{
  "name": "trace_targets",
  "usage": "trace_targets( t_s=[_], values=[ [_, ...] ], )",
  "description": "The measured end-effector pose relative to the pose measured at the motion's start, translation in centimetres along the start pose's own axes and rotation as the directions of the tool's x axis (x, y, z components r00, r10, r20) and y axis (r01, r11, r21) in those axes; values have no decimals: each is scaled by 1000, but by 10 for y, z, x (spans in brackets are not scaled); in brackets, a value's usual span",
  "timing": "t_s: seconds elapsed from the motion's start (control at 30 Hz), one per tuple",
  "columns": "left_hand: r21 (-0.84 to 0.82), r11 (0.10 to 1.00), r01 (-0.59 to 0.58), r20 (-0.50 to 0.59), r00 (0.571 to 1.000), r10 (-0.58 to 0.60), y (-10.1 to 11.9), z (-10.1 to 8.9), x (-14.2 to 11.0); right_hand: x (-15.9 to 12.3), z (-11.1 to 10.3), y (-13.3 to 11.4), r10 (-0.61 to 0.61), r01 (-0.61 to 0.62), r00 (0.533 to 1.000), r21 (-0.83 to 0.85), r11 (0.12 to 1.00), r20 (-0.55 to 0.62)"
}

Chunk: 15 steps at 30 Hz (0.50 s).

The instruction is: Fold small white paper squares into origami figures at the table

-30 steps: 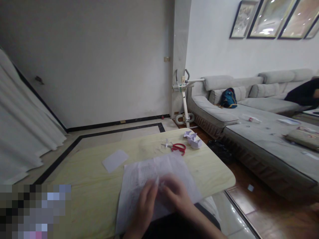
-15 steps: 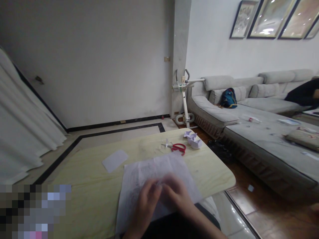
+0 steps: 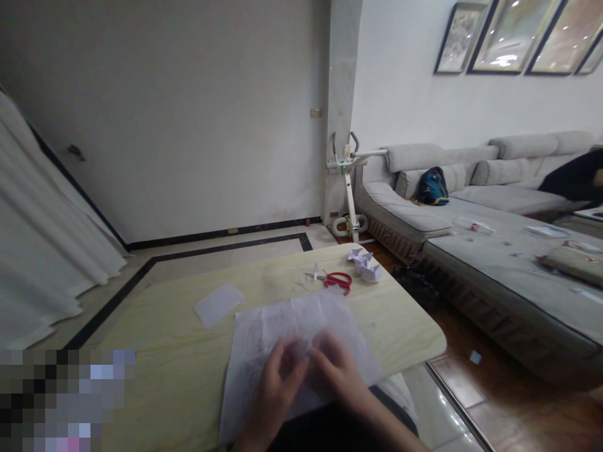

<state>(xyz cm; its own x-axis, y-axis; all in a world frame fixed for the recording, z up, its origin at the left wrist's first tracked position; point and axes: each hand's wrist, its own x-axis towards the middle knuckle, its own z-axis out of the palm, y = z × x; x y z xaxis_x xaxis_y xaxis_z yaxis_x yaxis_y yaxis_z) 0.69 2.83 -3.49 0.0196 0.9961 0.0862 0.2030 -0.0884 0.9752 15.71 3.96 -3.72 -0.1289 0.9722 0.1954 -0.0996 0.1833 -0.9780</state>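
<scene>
My left hand (image 3: 277,386) and my right hand (image 3: 335,370) meet over a large white sheet of paper (image 3: 264,333) that lies on a pale wooden table (image 3: 164,351). Their fingertips are pinched together around something small and pale between them; blur hides what it is. Farther back on the table lie red-handled scissors (image 3: 337,280), folded white paper shapes (image 3: 365,263) and a small white paper piece (image 3: 217,304).
A grey sofa (image 3: 471,232) runs along the right with a blue backpack (image 3: 431,186) on it. A white exercise machine (image 3: 347,188) stands by the wall corner. White curtains (image 3: 42,251) hang at the left. Dark wooden floor lies right of the table.
My hands have stayed in place over the sheet; the fingers shifted slightly and closed tighter together. Nothing else has moved.
</scene>
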Motion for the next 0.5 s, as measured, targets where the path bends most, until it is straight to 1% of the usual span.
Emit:
trace_targets(
  t_s=[0.23, 0.37, 0.5],
  values=[
    [3, 999, -35, -14, 999, 35, 7, 1, 1, 2, -1, -8, -6, 13, 997, -84, 996, 74],
    [22, 999, -25, -21, 999, 26, 10, 1, 0, 1, -1, -5, -15, 21, 998, -93, 995, 65],
    [54, 998, 14, -47, 999, -11, 4, 2, 0, 1, 1, -4, 14, -9, 999, -96, 995, 47]
  ],
)
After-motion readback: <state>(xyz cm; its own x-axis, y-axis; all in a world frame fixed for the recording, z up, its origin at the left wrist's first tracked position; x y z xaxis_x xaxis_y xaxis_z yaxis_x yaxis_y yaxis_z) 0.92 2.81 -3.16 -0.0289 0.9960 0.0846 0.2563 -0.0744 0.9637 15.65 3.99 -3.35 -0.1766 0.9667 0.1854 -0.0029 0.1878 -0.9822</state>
